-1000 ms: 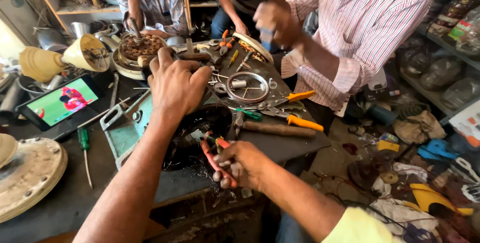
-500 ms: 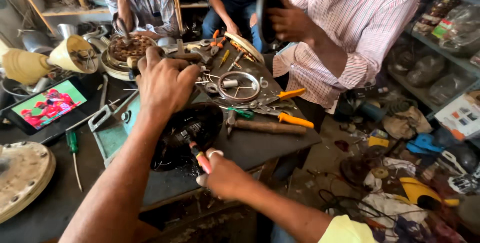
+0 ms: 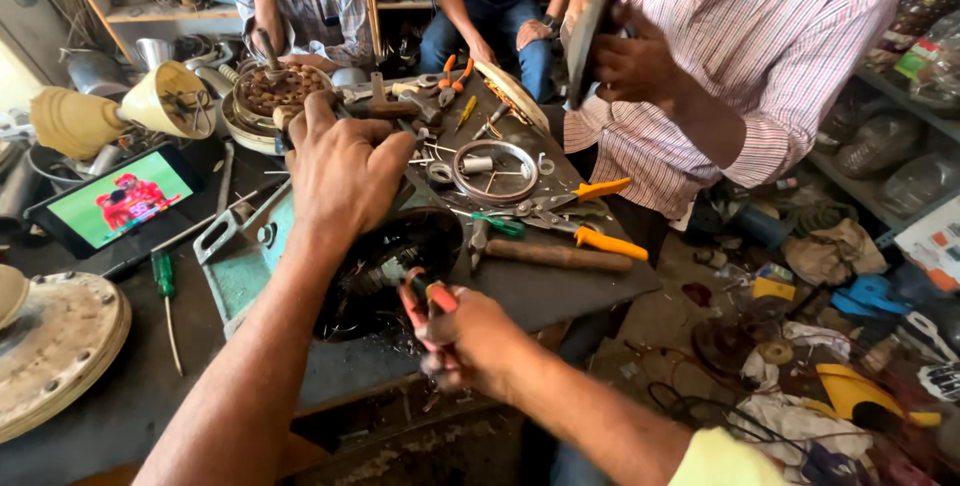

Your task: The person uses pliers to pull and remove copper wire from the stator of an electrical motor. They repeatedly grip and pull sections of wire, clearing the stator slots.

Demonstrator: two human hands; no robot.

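Note:
A dark round motor body (image 3: 385, 266) with copper windings lies on a teal metal frame (image 3: 235, 266) on the workbench. My left hand (image 3: 345, 166) grips its far rim from above. My right hand (image 3: 470, 341) is closed on red-handled pliers (image 3: 420, 301), whose jaws point into the windings at the near edge of the motor.
A tablet (image 3: 115, 208) showing a video lies at the left, next to a green screwdriver (image 3: 162, 286) and a round metal cover (image 3: 55, 351). Orange-handled snips (image 3: 585, 216), a hammer (image 3: 555, 254) and a metal ring (image 3: 495, 171) lie beyond the motor. A person in a striped shirt (image 3: 760, 56) holds a round disc (image 3: 590, 26).
My right hand with the pliers has moved up from below the bench edge to the motor's near rim. The person at the right has raised the disc higher.

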